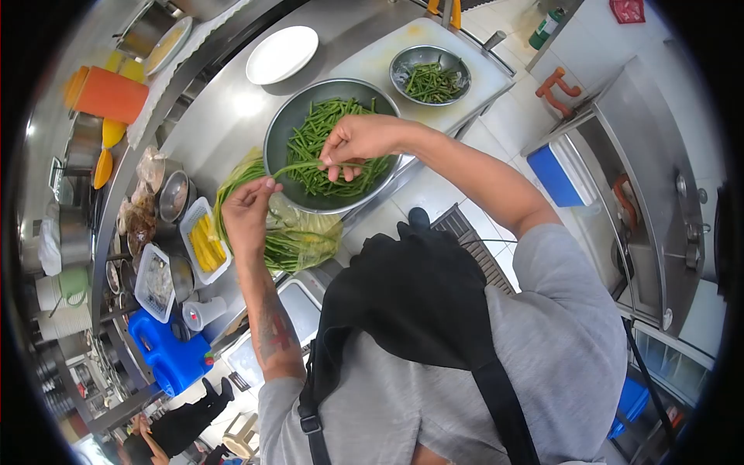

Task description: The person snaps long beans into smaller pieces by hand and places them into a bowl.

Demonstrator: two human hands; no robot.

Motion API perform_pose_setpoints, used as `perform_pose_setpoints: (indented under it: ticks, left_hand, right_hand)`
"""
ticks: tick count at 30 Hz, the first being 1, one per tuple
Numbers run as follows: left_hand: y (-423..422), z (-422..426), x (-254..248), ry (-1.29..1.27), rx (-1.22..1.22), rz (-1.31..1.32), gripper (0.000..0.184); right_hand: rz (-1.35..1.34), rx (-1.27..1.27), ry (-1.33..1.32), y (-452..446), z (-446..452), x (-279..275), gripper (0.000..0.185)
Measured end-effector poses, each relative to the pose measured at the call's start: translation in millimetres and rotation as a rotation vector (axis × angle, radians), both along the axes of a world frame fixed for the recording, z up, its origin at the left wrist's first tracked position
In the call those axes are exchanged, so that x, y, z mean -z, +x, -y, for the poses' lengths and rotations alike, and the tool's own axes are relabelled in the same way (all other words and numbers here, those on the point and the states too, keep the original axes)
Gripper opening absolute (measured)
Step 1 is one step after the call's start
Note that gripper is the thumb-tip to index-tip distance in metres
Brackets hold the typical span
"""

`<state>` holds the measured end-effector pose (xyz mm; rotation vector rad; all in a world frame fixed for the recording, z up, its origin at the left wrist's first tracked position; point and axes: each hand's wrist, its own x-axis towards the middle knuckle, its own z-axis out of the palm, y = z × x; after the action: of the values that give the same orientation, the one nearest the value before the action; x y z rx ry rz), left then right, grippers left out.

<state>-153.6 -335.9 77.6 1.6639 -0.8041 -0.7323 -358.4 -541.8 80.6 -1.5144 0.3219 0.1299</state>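
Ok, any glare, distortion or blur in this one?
Head view: strong fisheye bend and black corners; glare on the shiny grey steel counter; long thin green beans in the round grey metal bowl fairly sharp; boxy orange container at left slightly softer.

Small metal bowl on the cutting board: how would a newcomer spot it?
Find the steel counter, then the white cutting board at upper centre. The small metal bowl rests on that board. Unlike the larger bowl beside it, it holds only a small heap of green beans.
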Motion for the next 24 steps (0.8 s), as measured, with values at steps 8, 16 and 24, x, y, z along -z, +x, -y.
perform_pose_setpoints:
  ticks: [8,16,24]
  left_hand:
    - [-9.0,-6.2,2.9,-0.063,0.015,0.147,0.016]
    - [-59.3,2.2,-2.5,0.097,-0.088,0.46,0.019]
    - [-18.5,-1.0,5.1,-0.043,0.017,0.057,0.018]
  right_hand:
    - [-0.01,0.085,-0.648,7.1,-23.6,3.0,0.026]
    - [0.071,0.628,-0.829,44.8,17.7,57.0,0.016]
    - [0.238,-0.205,-0.285,42.4,-3.8,12.5,0.022]
